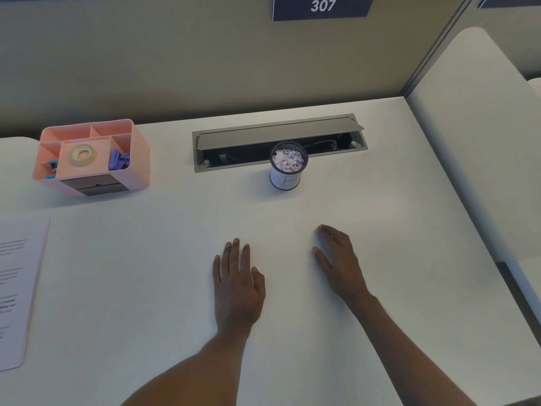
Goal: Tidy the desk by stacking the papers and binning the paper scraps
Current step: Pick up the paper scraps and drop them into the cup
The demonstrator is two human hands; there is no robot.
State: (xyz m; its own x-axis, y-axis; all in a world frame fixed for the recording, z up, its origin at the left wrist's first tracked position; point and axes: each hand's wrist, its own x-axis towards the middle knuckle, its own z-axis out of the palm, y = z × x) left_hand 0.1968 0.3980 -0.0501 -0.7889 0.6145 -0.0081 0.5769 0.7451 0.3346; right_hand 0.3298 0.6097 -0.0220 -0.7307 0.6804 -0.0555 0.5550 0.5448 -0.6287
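Here we look down on a white desk (146, 288) walled by a tan partition (146, 54) that carries a dark sign (322, 6) reading 307. At the desk's left edge we see the papers (17, 291) lying in one flat stack, partly cut off by the frame. Along the back, a grey cable hatch (278, 142) stands with its lid propped up, and to its left sits a pink organiser (90, 158) holding a roll of tape (83, 154) and some purple clips (118, 160). Our left hand (237, 285) and right hand (339, 262) rest palm-down on the bare desktop near its middle, fingers spread, neither one holding anything. Just in front of the hatch stands the small bin (287, 174), a mesh-rimmed cup, and inside it we see the crumpled paper scraps (288, 161) heaped to the rim.
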